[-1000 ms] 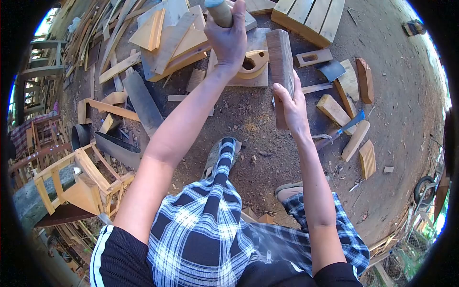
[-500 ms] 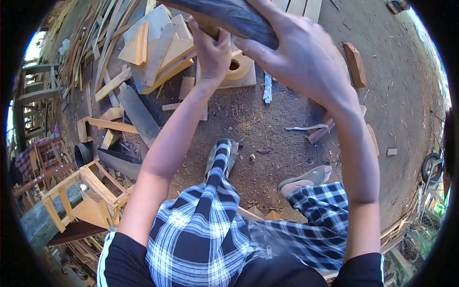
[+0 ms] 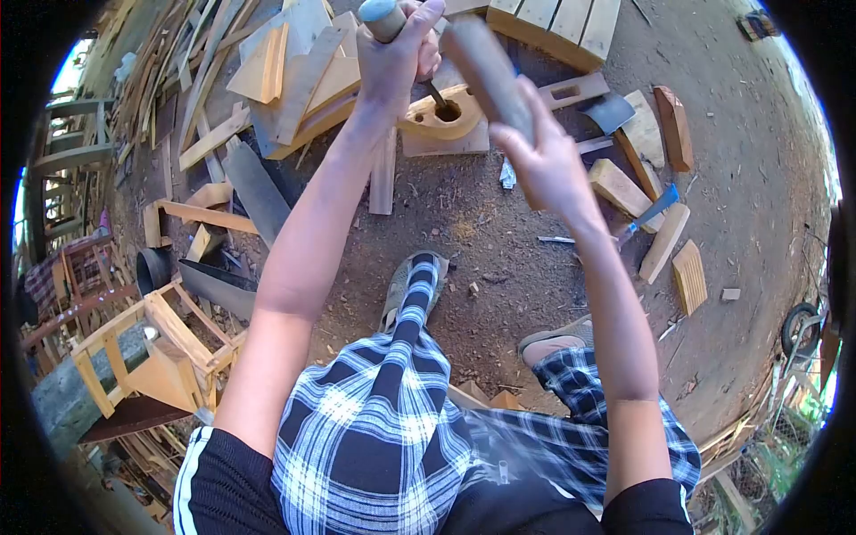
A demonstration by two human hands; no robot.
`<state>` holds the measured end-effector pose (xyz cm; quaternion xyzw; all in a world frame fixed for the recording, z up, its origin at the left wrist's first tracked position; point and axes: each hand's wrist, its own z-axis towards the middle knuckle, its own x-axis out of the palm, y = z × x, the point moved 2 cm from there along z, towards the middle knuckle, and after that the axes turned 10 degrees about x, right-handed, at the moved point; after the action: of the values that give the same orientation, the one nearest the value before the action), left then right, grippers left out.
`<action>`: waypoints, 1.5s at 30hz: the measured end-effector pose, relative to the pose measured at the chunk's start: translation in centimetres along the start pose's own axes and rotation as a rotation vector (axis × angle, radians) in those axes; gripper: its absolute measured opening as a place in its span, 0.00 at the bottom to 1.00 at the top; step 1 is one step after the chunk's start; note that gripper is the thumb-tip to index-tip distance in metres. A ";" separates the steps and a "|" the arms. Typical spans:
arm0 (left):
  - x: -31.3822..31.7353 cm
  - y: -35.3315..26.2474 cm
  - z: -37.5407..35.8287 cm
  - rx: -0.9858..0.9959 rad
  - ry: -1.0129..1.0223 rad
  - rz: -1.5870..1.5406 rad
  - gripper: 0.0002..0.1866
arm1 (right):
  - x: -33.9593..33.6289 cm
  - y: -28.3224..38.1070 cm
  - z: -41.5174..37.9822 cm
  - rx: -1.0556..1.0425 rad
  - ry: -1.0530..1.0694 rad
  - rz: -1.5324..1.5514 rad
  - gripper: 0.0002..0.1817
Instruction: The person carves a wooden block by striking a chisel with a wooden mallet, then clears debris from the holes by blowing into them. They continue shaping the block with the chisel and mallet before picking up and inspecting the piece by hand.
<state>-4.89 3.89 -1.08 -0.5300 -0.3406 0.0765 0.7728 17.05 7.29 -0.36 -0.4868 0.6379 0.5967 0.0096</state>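
My left hand (image 3: 389,71) is wrapped round a chisel (image 3: 382,18) whose rounded handle end shows above the fist. The chisel's dark blade reaches down to a round hole in a thick, curved wooden piece (image 3: 441,123), which rests on a flat board (image 3: 446,143). My right hand (image 3: 544,160) grips a dark wooden mallet (image 3: 490,76), blurred by motion, raised just right of the chisel and apart from it. Part of the mallet's lower end is hidden behind my right fingers.
Stacked boards (image 3: 308,89) and long wood strips lie at the upper left. A slatted wooden piece (image 3: 553,31) stands at the top. Right of my hands are a blue-handled tool (image 3: 655,207) and several wood blocks. A wooden frame (image 3: 160,334) is at the lower left.
The mallet has moved from high across both hands to the right of my left hand, its near end lower. The chisel and the hole in the wooden piece now show more fully.
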 end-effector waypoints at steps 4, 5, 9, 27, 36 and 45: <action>1.1 -1.0 0.7 -0.267 0.377 -0.051 0.05 | 3.4 -2.7 -1.4 0.035 -0.009 -0.301 0.44; 1.7 -1.7 0.8 -0.264 0.368 -0.045 0.05 | 3.6 -2.5 -1.5 0.046 -0.016 -0.321 0.45; 5.1 -2.6 -0.2 -0.281 0.764 0.226 0.12 | 4.2 -1.1 -0.6 0.043 -0.003 -0.370 0.44; -0.5 -2.6 0.9 0.191 -0.026 0.022 0.09 | 5.9 -3.9 -1.3 0.115 0.043 0.318 0.42; 1.1 -6.4 -0.5 0.347 0.614 1.121 0.11 | 4.3 -6.2 -3.4 0.164 0.010 0.413 0.41; -1.2 -0.2 -5.2 -0.008 0.515 1.553 0.25 | 4.5 -8.1 -4.7 0.251 -0.011 0.432 0.40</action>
<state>-2.69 -0.78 -2.55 -0.6187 0.3116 0.4646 0.5516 22.45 2.39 -7.79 -0.3308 0.7961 0.5038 -0.0542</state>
